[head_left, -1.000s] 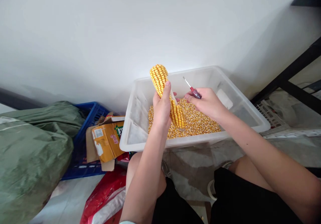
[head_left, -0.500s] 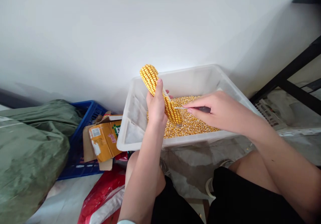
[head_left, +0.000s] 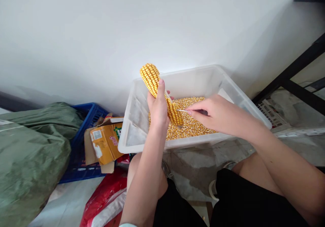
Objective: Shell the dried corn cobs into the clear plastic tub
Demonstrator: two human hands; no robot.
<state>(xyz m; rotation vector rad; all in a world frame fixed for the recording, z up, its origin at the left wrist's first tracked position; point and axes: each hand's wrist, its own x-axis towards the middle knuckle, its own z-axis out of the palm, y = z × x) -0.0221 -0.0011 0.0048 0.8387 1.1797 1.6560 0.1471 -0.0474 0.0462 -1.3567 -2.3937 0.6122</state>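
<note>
Looking at a long, bumpy yellow ear of dry-looking corn [head_left: 151, 78], held on a slant in the bare left hand [head_left: 158, 109]. Gripped round the middle by curled fingers, with the thumb laid along the upper side. Poking out beyond the thumb at the fat end, and out past the heel of the hand at the other, over a heap of loose yellow kernels [head_left: 195, 129] in a whitish, see-through rectangular plastic bin [head_left: 198, 83].

Pinched between thumb and fingers of the bare right hand [head_left: 218, 115]: a dark-handled screwdriver with a thin metal shaft [head_left: 182, 110]. Aimed straight at the ear from just past the fingertips; can't tell if actually pressing in.

As for handling, probably pretty light, and stiff right through the cob. Likely tough overall, but maybe prone to shedding kernels under a hard push. Knobbly by the look, so not too slippery, though maybe keen to roll sideways. Best held around the thick middle, fingers underneath, thumb braced on top. Not worth pinching by one end only; too wobbly.
</note>
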